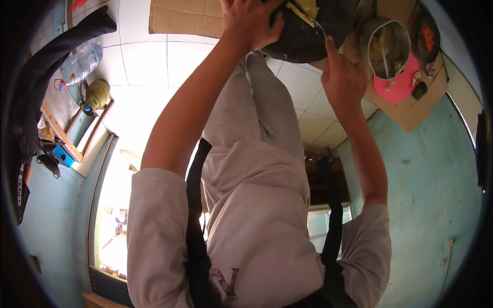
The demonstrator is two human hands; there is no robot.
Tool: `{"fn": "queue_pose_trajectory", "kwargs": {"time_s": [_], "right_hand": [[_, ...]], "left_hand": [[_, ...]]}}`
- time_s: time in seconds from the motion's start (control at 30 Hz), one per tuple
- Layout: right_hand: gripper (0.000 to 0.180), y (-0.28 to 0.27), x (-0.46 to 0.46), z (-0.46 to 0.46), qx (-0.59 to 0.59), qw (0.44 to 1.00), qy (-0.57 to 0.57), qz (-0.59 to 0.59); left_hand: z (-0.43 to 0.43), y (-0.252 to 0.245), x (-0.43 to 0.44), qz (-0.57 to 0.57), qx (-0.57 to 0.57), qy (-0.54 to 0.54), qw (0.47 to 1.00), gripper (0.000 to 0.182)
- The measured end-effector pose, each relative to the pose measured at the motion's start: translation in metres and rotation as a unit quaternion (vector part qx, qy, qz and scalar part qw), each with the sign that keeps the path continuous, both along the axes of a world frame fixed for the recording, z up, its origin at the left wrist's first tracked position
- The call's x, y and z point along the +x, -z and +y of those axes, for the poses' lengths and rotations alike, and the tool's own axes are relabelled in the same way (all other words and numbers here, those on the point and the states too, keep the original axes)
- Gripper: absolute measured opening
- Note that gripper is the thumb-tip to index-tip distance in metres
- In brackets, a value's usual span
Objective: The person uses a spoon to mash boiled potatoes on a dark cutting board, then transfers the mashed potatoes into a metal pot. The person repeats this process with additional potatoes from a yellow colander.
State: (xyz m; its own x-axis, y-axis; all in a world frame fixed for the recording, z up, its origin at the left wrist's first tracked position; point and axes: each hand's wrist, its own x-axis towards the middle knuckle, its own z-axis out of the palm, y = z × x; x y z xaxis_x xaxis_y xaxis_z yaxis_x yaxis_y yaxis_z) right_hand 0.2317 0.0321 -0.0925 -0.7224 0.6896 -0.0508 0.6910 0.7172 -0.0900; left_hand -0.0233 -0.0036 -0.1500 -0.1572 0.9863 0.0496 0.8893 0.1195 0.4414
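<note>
A dark round stone mortar dish [296, 50] lies at the top edge of the view, partly cut off. On it are yellow pieces of food [302, 13], one of them a long thin strip. My left hand [252, 25] is at the dish's near left side, its thumb by the dark surface; its fingertips run out of the frame, so its hold is unclear. My right hand [344, 73] grips a thin shiny metal utensil [320, 27], index finger stretched along it. The utensil's tip meets the yellow strip; its exact kind is hard to tell.
Right of the dish, a metal pot [389, 50] with a spoon inside stands by a pink plate [396, 86] on cardboard [412, 115]. Beyond is a dark dish of orange shreds [427, 38]. At left are a large water bottle [81, 63] and a gas cylinder [96, 94].
</note>
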Motion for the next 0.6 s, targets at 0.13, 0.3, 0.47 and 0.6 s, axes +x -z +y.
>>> {"fn": "queue_pose_trajectory", "kwargs": {"time_s": [0.13, 0.3, 0.47, 0.6], "right_hand": [[0.053, -0.012, 0.005, -0.004, -0.035, 0.999, 0.024, 0.011], [0.045, -0.038, -0.010, -0.004, -0.111, 0.985, 0.123, -0.043], [0.035, -0.056, -0.035, 0.005, -0.203, 0.944, 0.250, -0.073], [0.033, -0.057, -0.039, 0.012, -0.282, 0.906, 0.315, -0.017]], "left_hand": [[-0.002, 0.000, 0.000, 0.017, 0.003, 0.023, 1.000, 0.051], [-0.002, 0.002, -0.001, -0.003, 0.012, 0.032, 0.999, 0.045], [-0.002, 0.002, -0.002, -0.019, 0.026, 0.038, 0.999, 0.042], [-0.004, 0.003, -0.004, -0.023, 0.023, 0.056, 0.998, 0.037]]}}
